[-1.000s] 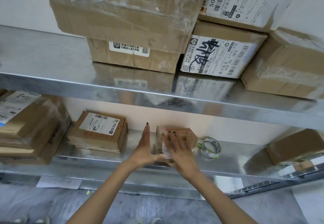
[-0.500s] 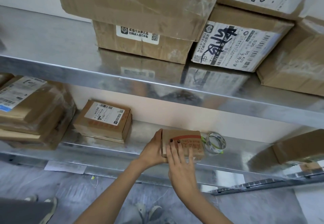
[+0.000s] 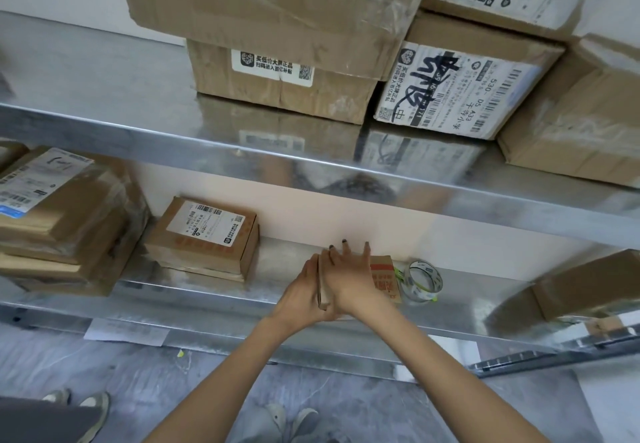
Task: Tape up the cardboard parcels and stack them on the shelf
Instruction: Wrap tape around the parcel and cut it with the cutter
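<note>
A small brown cardboard parcel [image 3: 385, 279] with red print lies on the lower metal shelf [image 3: 194, 298]. My right hand [image 3: 349, 278] lies flat across its top, fingers straight and spread toward the wall. My left hand [image 3: 304, 290] presses against the parcel's left side with its fingers lying along that edge. Most of the parcel is hidden under my hands. A roll of clear tape [image 3: 424, 281] stands just right of the parcel, close to it.
A labelled parcel [image 3: 204, 236] and a taped stack [image 3: 59, 220] sit to the left on the same shelf, another box [image 3: 585, 286] to the right. The upper shelf [image 3: 242, 151] carries several large boxes [image 3: 277, 16]. Feet show on the grey floor below.
My right hand has slid from the parcel's front face up over its top. The left hand stays at the parcel's left side. The view has shifted slightly.
</note>
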Motion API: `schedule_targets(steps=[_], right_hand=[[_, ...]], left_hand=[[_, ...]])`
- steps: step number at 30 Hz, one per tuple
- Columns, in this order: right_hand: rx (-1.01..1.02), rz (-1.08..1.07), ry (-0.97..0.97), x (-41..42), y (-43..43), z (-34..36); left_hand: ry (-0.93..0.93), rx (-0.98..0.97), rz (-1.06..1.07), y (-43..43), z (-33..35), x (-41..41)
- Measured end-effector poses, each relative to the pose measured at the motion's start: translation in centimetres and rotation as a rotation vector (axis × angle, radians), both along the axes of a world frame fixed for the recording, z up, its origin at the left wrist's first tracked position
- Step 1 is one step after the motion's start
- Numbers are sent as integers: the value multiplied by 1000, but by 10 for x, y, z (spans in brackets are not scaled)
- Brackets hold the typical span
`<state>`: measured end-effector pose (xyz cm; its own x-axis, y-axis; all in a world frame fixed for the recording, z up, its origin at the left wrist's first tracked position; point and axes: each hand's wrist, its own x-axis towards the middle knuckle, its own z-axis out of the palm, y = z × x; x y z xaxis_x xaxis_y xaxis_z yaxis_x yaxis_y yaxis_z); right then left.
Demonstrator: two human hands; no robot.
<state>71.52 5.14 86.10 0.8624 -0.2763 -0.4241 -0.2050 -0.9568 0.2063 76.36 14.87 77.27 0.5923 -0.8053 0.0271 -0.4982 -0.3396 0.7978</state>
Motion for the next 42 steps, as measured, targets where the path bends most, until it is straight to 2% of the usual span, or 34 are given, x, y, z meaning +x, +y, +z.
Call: schedule_targets(steps=[2,4,6,9,11,16,19,21,25,28,32,37,39,42], right_hand=[[120,2,38,4,-8,5],[146,11,-26,0,-12,7],[36,15,-205,-8,-12,3],[-114,-35,-633,-13,-5,-4],[-154,-86,-735,-14,3,-8],[-24,-200,-461,-34,28,-45],[12,-191,-469,-58,44,-64],[7,-175,-449,-73,52,-71],[-7,-140,-394,-86,56,-73],[-6,-167,-371,-77,52,-71],[-59,-109,-202,-41,34,-47],[-57,4,-20,3,15,-19],[-35,70,-21,4,9,-14],[85,50,-64,-1,-3,-16]], left_hand=[[44,-30,29,0,0,-4],[116,-37,12,0,-4,-4],[200,-30,-32,3,-3,0],[426,-37,-44,7,9,13],[448,-8,-25,7,15,21],[360,99,4,10,0,37],[308,63,-2,12,1,31],[199,60,-41,12,3,24],[52,159,-91,13,-8,25],[-26,195,-112,14,-9,26],[-130,164,-102,15,-9,22],[-141,88,-42,15,-13,18],[-148,88,-45,15,-15,17],[-132,73,-50,18,-15,17]])
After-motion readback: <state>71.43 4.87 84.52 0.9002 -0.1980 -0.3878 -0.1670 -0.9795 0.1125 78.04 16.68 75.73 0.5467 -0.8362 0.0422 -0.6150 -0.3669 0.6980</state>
